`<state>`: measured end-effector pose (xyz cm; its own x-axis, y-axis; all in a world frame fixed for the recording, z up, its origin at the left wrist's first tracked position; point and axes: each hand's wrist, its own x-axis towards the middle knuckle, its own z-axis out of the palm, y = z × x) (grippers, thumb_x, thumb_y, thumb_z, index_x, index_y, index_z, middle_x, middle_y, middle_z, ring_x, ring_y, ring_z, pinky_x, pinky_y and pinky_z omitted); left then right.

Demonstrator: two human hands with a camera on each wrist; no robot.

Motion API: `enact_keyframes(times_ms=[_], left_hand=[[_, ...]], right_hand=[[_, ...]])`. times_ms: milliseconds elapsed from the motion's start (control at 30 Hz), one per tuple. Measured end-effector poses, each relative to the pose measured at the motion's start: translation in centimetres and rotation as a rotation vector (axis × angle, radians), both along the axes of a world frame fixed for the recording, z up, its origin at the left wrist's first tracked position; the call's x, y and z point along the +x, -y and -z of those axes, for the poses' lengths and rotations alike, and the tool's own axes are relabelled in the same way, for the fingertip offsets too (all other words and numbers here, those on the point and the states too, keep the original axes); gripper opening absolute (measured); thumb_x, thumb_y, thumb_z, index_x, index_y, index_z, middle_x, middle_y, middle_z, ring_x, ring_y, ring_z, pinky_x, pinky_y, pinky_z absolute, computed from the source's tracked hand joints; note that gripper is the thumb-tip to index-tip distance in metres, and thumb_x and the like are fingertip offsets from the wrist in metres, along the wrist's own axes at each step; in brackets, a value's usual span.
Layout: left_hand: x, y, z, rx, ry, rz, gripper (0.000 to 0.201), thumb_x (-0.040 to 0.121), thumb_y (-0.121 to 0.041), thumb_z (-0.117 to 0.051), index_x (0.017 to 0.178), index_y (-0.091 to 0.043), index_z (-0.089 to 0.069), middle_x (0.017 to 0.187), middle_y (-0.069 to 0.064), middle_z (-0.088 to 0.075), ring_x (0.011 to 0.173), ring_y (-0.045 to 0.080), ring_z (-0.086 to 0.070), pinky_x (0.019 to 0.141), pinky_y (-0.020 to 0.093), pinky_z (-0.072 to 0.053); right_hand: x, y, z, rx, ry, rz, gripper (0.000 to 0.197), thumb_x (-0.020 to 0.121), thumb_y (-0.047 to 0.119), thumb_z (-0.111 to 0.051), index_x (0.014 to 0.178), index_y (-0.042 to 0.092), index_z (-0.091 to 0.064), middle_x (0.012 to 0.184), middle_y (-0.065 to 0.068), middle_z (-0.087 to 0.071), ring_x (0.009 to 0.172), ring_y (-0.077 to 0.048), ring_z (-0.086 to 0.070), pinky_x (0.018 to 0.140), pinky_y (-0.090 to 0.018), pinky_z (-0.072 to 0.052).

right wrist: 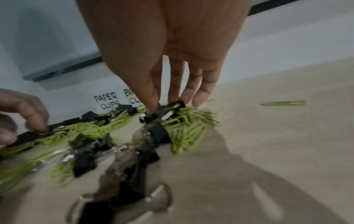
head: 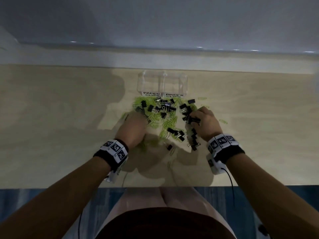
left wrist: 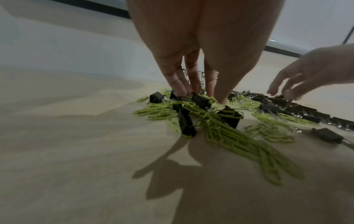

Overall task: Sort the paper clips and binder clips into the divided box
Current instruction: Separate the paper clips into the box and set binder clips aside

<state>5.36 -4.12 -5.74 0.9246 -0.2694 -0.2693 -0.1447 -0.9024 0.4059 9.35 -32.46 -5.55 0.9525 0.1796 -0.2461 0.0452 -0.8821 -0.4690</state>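
This looks like an office or desk workspace, though the dim light leaves it uncertain. A pale wood-grain desk fills the head view, backed at twelve o'clock by a plain whitish wall with a light ledge along its base. Stationery covers the middle: green paper clips mixed with black binder clips, and just beyond them a clear divided box hand-labelled "PAPER CLIPS" and "BINDER CLIPS". At six o'clock, blue flooring shows below the desk edge.

Left grip fingers down, pinching; right grip likewise, thumb against fingers, forearms converging
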Motion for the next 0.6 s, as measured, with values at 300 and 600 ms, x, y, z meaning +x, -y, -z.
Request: enact_keyframes(times_ms=[300,600], left_hand=[[0.6,4.7,0.6,0.086,-0.139,0.252,0.082,0.073,-0.027,-0.076,0.139,-0.007,-0.030,0.126,0.011,-0.037,0.117,0.027,-0.036,0.094,0.040,-0.046],[3.1,5.5,0.3,-0.073,-0.178,0.091,0.034,0.083,-0.015,-0.064,0.116,-0.010,-0.058,0.115,0.007,-0.052,0.099,0.027,-0.055,0.082,0.038,-0.050]], right_hand=[[1.2,-6.4,-0.4,-0.073,-0.086,-0.509,0.055,0.072,-0.011,-0.062,0.117,0.019,-0.061,0.116,-0.001,-0.055,0.102,-0.024,-0.050,0.080,-0.038,-0.054],[1.3,-5.0,0.3,-0.024,-0.052,-0.461,0.016,0.082,0.009,-0.065,0.098,0.009,-0.066,0.107,-0.006,-0.062,0.096,-0.027,-0.058,0.081,-0.038,-0.052]])
